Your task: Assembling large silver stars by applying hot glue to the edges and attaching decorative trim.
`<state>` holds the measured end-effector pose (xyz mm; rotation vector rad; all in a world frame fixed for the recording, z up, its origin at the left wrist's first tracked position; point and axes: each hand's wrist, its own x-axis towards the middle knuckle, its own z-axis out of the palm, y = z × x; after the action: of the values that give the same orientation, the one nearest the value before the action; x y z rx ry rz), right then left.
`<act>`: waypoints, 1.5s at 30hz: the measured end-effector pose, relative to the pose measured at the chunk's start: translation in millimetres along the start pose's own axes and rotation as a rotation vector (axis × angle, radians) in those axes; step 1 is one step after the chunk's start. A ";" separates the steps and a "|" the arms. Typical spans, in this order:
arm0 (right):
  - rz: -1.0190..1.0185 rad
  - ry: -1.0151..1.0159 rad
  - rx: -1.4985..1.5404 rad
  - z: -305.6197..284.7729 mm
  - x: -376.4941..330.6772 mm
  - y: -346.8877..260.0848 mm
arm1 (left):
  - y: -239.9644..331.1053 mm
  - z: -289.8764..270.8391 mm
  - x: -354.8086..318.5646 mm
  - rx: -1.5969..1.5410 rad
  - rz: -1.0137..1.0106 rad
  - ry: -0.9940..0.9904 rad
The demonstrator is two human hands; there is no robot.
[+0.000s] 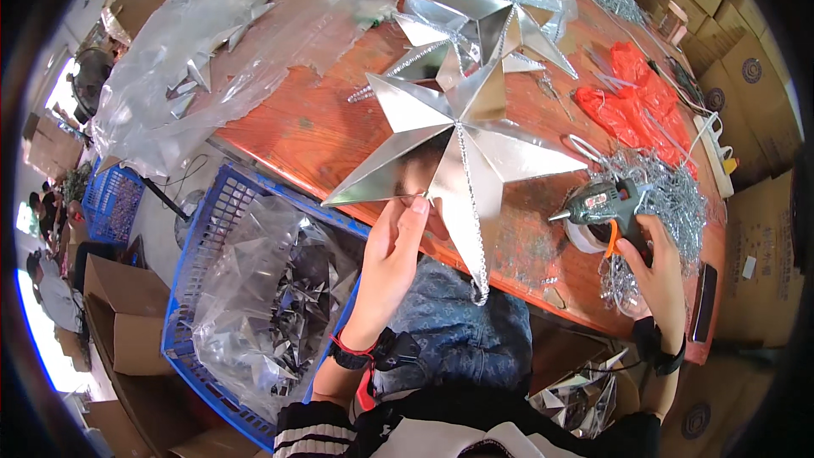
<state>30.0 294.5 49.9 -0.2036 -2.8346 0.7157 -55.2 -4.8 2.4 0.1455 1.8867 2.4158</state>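
My left hand (392,250) pinches the lower left edge of a large shiny silver star (526,153) between thumb and fingers. The star is folded into raised points, and a thin silver beaded trim (471,220) runs down the point nearest me. My right hand (660,276) is closed round the handle of a dark green glue gun (604,202) with an orange trigger; its nozzle points left toward the star. Beneath the gun lie a roll of tape (585,238) and a heap of silver tinsel (678,195). Another silver star (487,30) sits just behind the held one.
A red-orange table (292,131) carries clear plastic sheeting (144,106) and a red plastic bag (636,97). A power strip (714,153) and a phone (703,304) lie along its right edge. Left of my lap stands a blue basket (182,297) of silver stars. Cardboard boxes (750,263) line the right.
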 end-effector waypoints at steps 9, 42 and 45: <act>0.008 0.048 0.029 6.2 -7.2 33.7 | 2.7 -29.0 13.8 0.120 0.074 -0.077; 0.209 0.216 0.793 -18.2 -22.0 -41.8 | 34.9 -121.9 123.6 0.149 -0.155 -0.424; 0.188 0.186 0.763 -20.1 -26.6 -35.9 | 31.1 -117.3 121.3 0.138 -0.141 -0.360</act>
<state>57.5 267.4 80.0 -0.3788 -2.1910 1.6433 -189.5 -111.3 7.9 0.4096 1.8259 2.0074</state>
